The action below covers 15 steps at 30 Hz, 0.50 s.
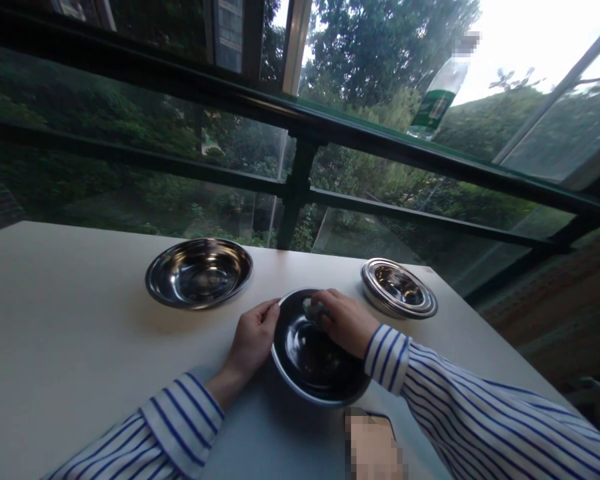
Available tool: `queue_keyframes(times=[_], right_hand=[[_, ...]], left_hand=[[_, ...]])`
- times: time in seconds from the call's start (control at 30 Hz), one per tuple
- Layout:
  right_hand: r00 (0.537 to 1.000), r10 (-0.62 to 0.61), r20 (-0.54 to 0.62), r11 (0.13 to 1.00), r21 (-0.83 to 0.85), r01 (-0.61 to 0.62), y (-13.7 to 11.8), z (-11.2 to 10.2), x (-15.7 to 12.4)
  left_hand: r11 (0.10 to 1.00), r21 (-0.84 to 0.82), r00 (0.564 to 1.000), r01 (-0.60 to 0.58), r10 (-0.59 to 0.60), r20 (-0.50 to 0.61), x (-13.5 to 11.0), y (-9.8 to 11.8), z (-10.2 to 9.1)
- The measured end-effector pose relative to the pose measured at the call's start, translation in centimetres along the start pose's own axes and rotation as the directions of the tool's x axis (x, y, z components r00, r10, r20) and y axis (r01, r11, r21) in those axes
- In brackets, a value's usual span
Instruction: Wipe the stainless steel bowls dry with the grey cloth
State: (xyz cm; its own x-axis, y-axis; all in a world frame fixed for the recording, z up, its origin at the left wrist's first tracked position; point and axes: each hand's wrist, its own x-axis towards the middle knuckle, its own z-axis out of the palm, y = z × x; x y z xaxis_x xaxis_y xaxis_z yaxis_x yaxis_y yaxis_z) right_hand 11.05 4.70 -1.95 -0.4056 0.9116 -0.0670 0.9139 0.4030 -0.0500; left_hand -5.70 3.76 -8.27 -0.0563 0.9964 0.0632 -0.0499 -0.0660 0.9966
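A shiny steel bowl (315, 363) sits on the white table (70, 320) right in front of me. My left hand (253, 340) grips its left rim, fingers curled over the edge. My right hand (345, 320) reaches into the bowl from the right, its fingers closed on a small grey wad (314, 309), perhaps a cloth or scrubber, pressed against the far inner wall. Both sleeves are white with blue stripes.
A wider steel bowl (199, 272) stands at the back left. A stack of steel bowls (399, 287) stands at the back right. A dark railing with glass (300, 187) runs behind the table, with a green-labelled bottle (437, 100) on it. A blurred patch (375, 447) lies near me.
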Motion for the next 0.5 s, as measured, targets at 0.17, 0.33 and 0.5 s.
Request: queue_keyframes(times=[0.17, 0.33, 0.5], right_hand=[[0.988, 0.112, -0.102, 0.994, 0.013, -0.112, -0.7, 1.2, 2.0], [0.994, 0.074, -0.079, 0.997, -0.005, -0.075, -1.4, 1.2, 1.4], [0.984, 0.153, -0.092, 0.987, 0.061, -0.148, 0.2, 1.3, 0.1]], left_hand=[[1.000, 0.003, 1.000, 0.002, -0.002, -0.010, 0.1, -0.3, -0.1], [1.000, 0.017, 1.000, -0.005, 0.005, -0.014, 0.1, -0.5, -0.1], [0.999, 0.034, 1.000, -0.009, 0.009, -0.022, 0.0, -0.4, 0.0]])
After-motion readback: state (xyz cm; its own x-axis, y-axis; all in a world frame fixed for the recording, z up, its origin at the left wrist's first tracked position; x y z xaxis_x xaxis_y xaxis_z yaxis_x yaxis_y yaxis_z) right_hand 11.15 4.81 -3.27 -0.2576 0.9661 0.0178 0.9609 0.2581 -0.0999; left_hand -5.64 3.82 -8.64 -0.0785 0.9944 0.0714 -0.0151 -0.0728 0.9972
